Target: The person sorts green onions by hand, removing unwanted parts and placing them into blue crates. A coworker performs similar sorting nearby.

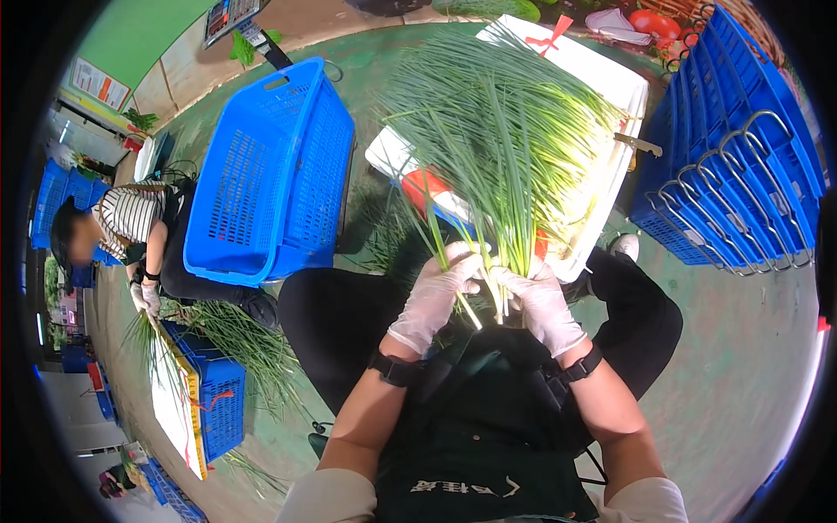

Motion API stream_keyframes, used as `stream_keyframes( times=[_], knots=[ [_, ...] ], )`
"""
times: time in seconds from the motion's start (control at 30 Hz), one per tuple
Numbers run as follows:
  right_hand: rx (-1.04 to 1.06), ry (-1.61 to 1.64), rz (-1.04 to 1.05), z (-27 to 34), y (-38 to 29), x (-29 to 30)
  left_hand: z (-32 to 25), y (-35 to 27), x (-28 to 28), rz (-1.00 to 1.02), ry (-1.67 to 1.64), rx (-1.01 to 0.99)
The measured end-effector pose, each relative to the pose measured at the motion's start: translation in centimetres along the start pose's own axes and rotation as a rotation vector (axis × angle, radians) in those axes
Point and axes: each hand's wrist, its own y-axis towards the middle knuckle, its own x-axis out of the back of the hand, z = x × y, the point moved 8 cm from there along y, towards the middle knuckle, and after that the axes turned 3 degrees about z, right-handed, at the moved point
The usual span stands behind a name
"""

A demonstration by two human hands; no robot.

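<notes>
In thin white gloves, my left hand (439,294) grips a few green onion stalks near their white ends. Close beside it, my right hand (537,302) holds a larger bunch of green onions (507,216), leaves pointing away from me. Beyond both hands, a big pile of green onions (484,111) lies across a white foam box lid or tray (605,59). A knife (639,142) rests at the right edge of the pile. Red ribbon (550,36) is tied at the far side of the white foam.
An open blue plastic crate (261,176) stands to the left, and nested blue crates with metal handles (732,163) stand right. At far left a person (134,216) handles green onions over another blue crate (222,405). Loose leaves (386,242) lie on the floor.
</notes>
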Motion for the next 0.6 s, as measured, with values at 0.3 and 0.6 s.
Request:
stream_keyframes(
  times=[0.3, 0.6],
  knots=[
    [-0.134, 0.164, -0.030, -1.7, 0.1, 0.2, 0.1, -0.4, -0.1, 0.000, -0.061, 0.020],
    [-0.046, -0.013, 0.098, -1.5, 0.3, -0.5, -1.1, -0.7, -0.9, -0.033, 0.149, -0.040]
  ],
)
